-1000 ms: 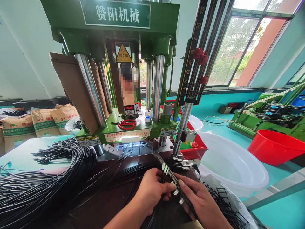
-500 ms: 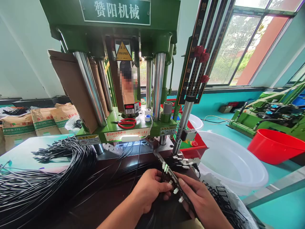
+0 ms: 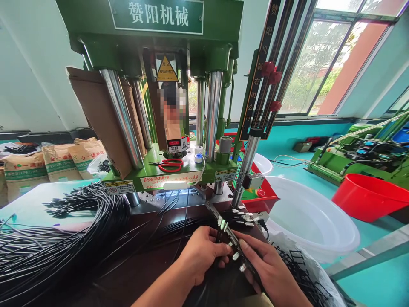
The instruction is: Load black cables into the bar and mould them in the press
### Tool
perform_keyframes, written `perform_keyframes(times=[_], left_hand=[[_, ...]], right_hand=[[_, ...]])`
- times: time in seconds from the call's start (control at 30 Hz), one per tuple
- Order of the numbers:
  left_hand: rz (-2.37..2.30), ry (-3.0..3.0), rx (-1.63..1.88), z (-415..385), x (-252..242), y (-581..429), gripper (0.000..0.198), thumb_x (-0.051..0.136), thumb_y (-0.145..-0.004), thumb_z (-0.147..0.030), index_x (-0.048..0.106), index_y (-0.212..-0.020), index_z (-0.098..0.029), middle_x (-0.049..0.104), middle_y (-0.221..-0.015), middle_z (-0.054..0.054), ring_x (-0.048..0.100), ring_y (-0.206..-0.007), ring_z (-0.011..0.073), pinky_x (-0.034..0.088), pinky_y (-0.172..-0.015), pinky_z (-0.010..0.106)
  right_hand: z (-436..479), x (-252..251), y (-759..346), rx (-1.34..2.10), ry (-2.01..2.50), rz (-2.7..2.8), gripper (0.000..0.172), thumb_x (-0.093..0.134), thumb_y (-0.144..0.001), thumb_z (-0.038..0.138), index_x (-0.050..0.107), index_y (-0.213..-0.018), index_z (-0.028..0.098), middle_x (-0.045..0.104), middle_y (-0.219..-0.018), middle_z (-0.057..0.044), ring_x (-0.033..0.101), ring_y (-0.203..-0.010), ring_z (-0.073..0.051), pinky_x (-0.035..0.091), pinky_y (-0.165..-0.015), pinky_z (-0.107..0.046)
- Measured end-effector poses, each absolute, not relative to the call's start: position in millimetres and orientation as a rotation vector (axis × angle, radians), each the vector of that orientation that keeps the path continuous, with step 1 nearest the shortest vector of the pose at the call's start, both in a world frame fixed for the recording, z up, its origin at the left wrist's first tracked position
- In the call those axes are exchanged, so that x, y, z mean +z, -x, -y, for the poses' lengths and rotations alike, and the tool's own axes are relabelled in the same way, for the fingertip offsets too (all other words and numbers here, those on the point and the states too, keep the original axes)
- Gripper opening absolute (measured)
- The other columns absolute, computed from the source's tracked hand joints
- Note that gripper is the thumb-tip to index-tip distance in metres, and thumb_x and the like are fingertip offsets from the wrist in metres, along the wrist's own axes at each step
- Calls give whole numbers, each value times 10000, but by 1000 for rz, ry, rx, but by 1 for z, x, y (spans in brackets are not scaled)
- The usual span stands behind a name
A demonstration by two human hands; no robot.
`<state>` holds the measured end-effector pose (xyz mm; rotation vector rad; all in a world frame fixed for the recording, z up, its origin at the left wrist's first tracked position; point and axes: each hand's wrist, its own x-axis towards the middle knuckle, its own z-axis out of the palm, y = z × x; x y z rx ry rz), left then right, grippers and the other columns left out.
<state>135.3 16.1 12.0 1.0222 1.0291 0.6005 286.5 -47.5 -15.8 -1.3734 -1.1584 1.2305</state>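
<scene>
A narrow dark metal bar (image 3: 232, 237) slants across the table in front of me, with several small silver connectors (image 3: 235, 256) set along its near side. My right hand (image 3: 270, 262) grips the bar from the right, thumb on top and fingers underneath. On the left of it, my left hand (image 3: 200, 252) pinches a black cable just behind its silver connector, which meets the bar's edge. Whether that connector is seated in a slot, I cannot tell. Black cables (image 3: 182, 226) run left from the hands across the dark tabletop (image 3: 143, 264).
Ahead stands a green press (image 3: 153, 42) with red-handled cutters (image 3: 171, 163) on its ledge. A thick bundle of black cables (image 3: 105, 221) lies left. At right are loose connectors (image 3: 246, 217), a bag of black moulded pieces (image 3: 300, 268) and a white tub (image 3: 309, 213). A blurred person is behind the press.
The whole view has shifted very slightly. Both hands keep the same grip and place at the bar.
</scene>
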Motion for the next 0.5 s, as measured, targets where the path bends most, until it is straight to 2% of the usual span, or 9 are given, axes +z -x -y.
perform_keyframes(times=[0.27,0.5], left_hand=[[-1041,-1012,602,-18,14,-138,276,655,-636,-50,506,-860,-116,613,-633,2,550,-506,105,398,-456,232],[-1033,-1019,594,-19,16,-141,299,630,-639,-11,488,-873,-130,604,-617,-14,559,-482,117,422,-451,244]], right_hand=[[46,-14,-286,1228,1401,1175,590,481,-872,559,542,-1295,152,559,-567,18,449,-376,-81,376,-311,-178],[47,-11,-285,1177,1404,1228,512,498,-877,527,595,-1240,178,587,-621,9,466,-371,-68,364,-306,-164]])
